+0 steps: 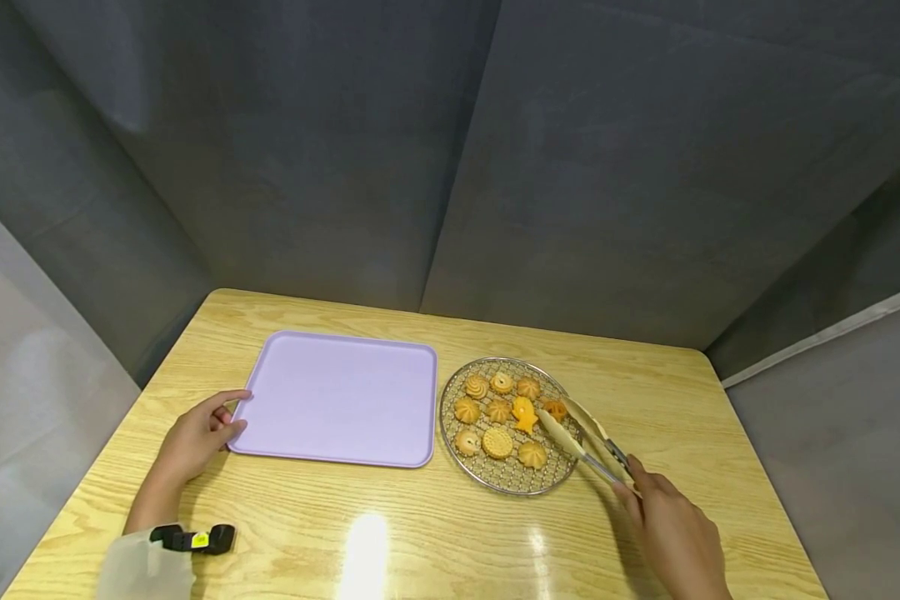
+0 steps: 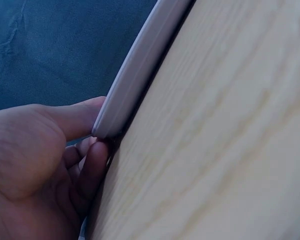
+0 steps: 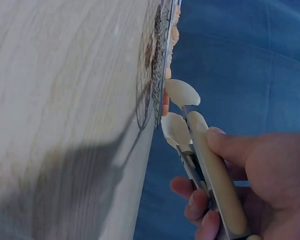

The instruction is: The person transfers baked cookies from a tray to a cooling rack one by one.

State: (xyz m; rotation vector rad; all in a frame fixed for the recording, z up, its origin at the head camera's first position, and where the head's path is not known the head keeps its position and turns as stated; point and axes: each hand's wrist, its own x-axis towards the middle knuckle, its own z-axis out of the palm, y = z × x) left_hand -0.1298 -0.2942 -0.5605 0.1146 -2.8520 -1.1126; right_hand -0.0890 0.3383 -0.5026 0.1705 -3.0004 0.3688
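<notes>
A flat lilac tray (image 1: pixel 337 400) lies on the left of the table. At its left edge my left hand (image 1: pixel 198 433) pinches the rim (image 2: pixel 122 82), thumb and fingers on either side in the left wrist view. My right hand (image 1: pixel 678 529) grips metal tongs with cream tips (image 1: pixel 562 433). The tips are parted over a round wire rack (image 1: pixel 495 477), one on each side of a darker brown flower-shaped cookie (image 1: pixel 555 409). An orange fish-shaped cookie (image 1: pixel 524 412) lies just left of them. Seen from the right wrist, the tips (image 3: pixel 182 92) reach the rack's edge.
Several golden cookies, among them a round patterned one (image 1: pixel 497 442) and a ridged one (image 1: pixel 532 454), lie spread over the rack. The wooden table (image 1: pixel 285 525) ends at a grey curtain (image 1: pixel 330 167) behind; more grey fabric hangs at both sides.
</notes>
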